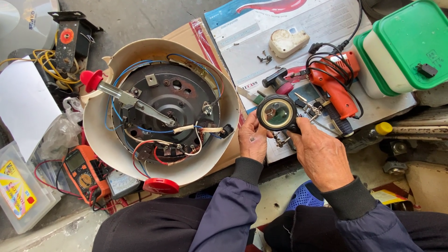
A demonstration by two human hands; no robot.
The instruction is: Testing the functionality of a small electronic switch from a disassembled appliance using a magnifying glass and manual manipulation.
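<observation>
Both hands hold a small round black tin (277,113) with a glassy amber inside, just above the work surface. My left hand (252,138) grips its left rim. My right hand (319,155) pinches its right side with thumb and fingers. To the left lies an upturned cream appliance shell (100,140) showing a dark metal plate (170,100), coloured wires and a red-knobbed lever (92,80). An orange soldering gun (337,86) with a coiled black cord rests right behind the tin.
An orange multimeter (84,173) and a red cap (161,185) lie at the shell's near edge. Green-lidded tubs (405,49) stand at the far right, a white plastic part (288,42) on a printed sheet behind. A clear plastic box (21,196) sits at the left.
</observation>
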